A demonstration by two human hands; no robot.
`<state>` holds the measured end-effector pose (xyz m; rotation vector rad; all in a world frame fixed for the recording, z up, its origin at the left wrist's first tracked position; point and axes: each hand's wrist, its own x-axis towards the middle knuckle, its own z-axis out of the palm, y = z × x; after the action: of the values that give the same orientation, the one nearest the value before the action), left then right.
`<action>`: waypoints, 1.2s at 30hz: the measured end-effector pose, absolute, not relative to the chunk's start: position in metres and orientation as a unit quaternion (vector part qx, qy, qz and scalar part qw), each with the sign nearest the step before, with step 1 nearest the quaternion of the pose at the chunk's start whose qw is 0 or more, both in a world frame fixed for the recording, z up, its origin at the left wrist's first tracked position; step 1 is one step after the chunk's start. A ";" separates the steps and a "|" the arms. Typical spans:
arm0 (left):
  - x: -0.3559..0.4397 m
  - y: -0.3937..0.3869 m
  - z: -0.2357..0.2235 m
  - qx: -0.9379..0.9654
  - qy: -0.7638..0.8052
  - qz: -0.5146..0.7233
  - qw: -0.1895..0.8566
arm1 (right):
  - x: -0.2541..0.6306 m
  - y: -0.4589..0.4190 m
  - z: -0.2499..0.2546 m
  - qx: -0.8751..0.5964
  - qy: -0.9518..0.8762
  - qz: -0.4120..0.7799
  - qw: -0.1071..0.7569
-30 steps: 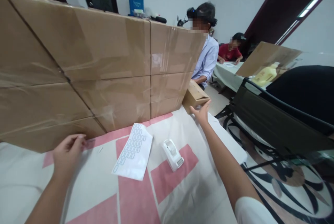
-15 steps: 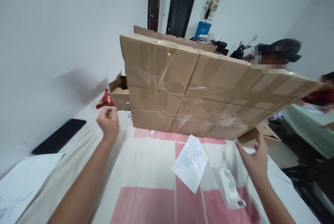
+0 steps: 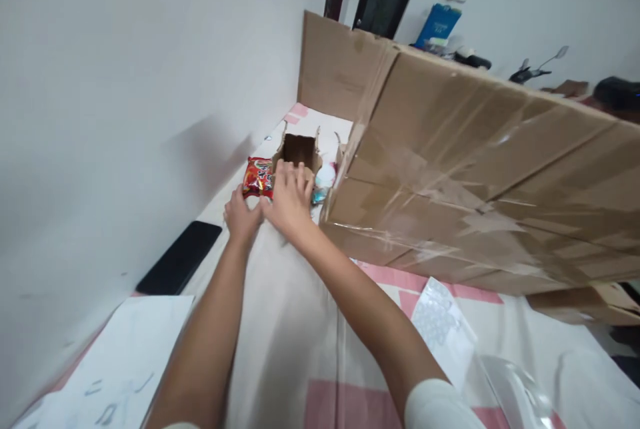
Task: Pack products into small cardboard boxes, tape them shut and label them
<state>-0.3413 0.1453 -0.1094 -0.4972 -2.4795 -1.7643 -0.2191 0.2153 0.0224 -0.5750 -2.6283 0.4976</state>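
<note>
Left hand [image 3: 243, 217] at red packet [image 3: 257, 171], left of open carton [image 3: 299, 147]; right hand [image 3: 289, 204] over carton. Grips unclear; bump could tip carton.

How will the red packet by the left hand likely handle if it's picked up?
The red packet will probably flex and crinkle, as its shiny wrapper looks like thin film. That gloss may make it slightly slippery for the left hand. Its broad, squarish outline makes rolling seem unlikely.
</note>
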 end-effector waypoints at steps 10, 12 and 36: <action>-0.372 0.156 -0.111 -0.060 -0.625 -0.771 -0.105 | -0.247 0.243 0.000 -0.273 -0.936 0.163 0.149; -0.369 0.157 -0.103 -0.058 -0.582 -0.800 -0.135 | -0.246 0.243 -0.001 -0.242 -0.945 0.154 0.156; 0.021 -0.101 -0.055 -0.323 -0.889 -0.319 -0.055 | 0.195 0.185 0.070 0.166 -0.973 0.161 -0.003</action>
<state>0.0212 -0.1011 -0.0548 -1.0503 -2.8957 -1.0400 0.1946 0.1847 0.0701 0.5219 -3.0631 0.5059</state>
